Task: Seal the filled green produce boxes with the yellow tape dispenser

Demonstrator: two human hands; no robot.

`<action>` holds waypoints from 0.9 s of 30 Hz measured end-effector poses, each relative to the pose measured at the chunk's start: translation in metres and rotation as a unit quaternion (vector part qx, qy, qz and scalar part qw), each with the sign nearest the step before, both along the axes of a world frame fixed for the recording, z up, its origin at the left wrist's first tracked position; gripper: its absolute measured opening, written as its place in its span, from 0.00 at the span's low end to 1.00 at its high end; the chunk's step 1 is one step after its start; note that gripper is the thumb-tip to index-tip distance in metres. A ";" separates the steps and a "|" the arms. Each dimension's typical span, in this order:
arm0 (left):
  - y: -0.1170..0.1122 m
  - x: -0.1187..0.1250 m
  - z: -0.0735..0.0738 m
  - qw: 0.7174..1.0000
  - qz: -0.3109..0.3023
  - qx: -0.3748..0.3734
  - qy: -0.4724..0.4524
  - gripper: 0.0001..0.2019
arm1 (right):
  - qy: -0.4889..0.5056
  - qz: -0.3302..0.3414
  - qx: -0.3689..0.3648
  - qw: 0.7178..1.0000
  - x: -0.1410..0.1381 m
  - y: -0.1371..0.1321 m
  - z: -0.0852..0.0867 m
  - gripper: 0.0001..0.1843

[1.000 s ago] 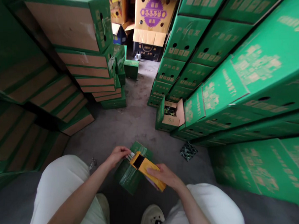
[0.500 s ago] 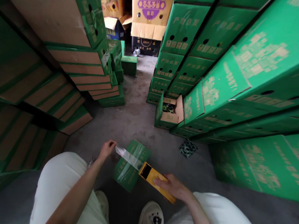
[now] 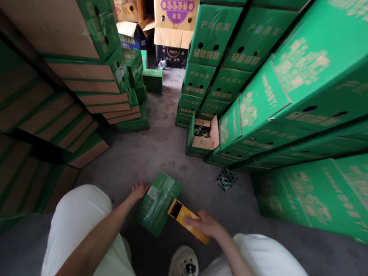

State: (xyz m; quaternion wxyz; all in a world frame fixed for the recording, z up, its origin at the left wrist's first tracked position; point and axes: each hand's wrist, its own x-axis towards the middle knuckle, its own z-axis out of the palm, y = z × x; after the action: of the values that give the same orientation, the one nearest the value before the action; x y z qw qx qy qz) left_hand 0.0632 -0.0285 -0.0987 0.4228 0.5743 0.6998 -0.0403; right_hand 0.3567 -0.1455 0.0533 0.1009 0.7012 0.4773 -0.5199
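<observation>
A small green carton (image 3: 160, 204) lies on the floor between my feet, with clear packing tape (image 3: 156, 193) across its top. My left hand (image 3: 140, 191) is at the carton's left edge, fingers apart and pressed near the tape's end; some fingers are hidden against the side. My right hand (image 3: 202, 222) grips a yellow tape dispenser (image 3: 187, 220) by its body. The dispenser's dark open end is close to the carton's right edge.
Tall stacks of green cartons (image 3: 216, 35) rise on the right, and more cartons (image 3: 86, 73) line the left. An open carton (image 3: 203, 142) marked S3 sits by the right stack. A dark patterned piece (image 3: 226, 179) lies on the floor. White shoes (image 3: 183, 265) are below.
My left hand has come down from holding the tape's free end in the air to the carton's left side. The tape now lies against the carton. My right hand still holds the dispenser.
</observation>
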 end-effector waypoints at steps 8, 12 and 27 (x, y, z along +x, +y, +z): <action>-0.033 0.024 0.032 0.997 -0.004 0.071 -0.028 0.35 | -0.002 0.018 -0.003 1.000 0.000 0.004 -0.007 0.30; -0.043 0.023 0.041 0.997 0.012 0.063 0.033 0.36 | 0.000 0.030 -0.003 1.000 -0.003 0.007 -0.005 0.32; -0.038 0.018 0.037 0.998 -0.006 0.056 0.039 0.41 | -0.021 0.012 -0.007 1.000 -0.002 0.007 -0.007 0.34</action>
State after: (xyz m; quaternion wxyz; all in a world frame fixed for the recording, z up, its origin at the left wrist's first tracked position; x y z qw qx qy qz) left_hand 0.0809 -0.0669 -0.0613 0.3622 0.5996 0.7131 -0.0256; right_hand 0.3545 -0.1382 0.0461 0.1217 0.7056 0.4796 -0.5072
